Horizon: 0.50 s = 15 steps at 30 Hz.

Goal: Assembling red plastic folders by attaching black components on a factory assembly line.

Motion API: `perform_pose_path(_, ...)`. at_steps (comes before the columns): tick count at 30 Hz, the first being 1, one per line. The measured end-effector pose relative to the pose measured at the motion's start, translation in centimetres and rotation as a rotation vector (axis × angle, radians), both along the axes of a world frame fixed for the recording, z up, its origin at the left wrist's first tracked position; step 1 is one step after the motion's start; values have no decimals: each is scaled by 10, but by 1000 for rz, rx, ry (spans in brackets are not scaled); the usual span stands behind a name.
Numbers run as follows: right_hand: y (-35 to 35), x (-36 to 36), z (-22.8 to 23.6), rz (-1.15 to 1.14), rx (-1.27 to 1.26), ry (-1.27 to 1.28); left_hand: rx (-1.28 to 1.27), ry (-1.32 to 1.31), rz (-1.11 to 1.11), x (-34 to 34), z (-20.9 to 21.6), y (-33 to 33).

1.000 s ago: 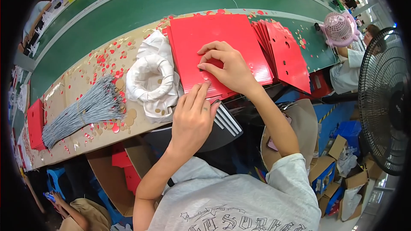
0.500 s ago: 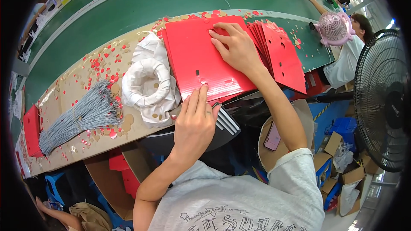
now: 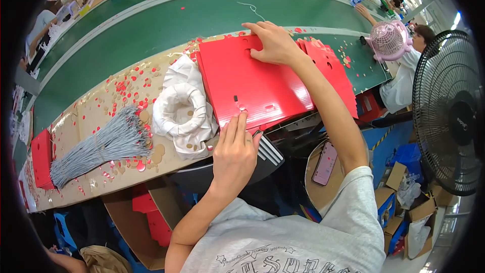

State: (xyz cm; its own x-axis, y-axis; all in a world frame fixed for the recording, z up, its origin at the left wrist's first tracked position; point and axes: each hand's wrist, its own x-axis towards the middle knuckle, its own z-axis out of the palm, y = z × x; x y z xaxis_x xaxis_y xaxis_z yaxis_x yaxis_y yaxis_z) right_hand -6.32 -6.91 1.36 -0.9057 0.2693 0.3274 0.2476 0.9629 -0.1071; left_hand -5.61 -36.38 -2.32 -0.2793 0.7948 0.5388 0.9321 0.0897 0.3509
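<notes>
A stack of red plastic sheets (image 3: 252,81) with small punched holes lies in front of me, glossy on top. At its near edge my left hand (image 3: 235,146) rests with straight fingers beside a small round hole, its thumb apart at the edge. My right hand (image 3: 277,44) is at the far edge, its fingers stretched over that edge and its thumb on the top sheet beside a round hole. Neither hand is closed around anything. More red sheets (image 3: 336,76) lie fanned out to the right, partly behind my right forearm.
Left of the stack lie a cloth-wrapped white ring (image 3: 179,110) and a bundle of grey ties (image 3: 103,146), among scattered red and tan discs. A green conveyor belt (image 3: 166,20) runs behind. A black fan (image 3: 444,114), a pink fan (image 3: 389,40) and a co-worker (image 3: 401,83) are at right.
My right hand has slid away from me, from the top sheet to its far edge, its fingers now spread wider. My left hand stays at the near edge. The view has shifted slightly.
</notes>
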Motion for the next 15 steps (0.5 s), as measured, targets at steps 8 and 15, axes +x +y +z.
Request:
perform_pose_path(8,-8,9,35,38,66,140,7,-14,-46,0,-4,-2)
perform_pose_path(15,-16,13,58,55,130,76,62,-11,-22,2,-5,1)
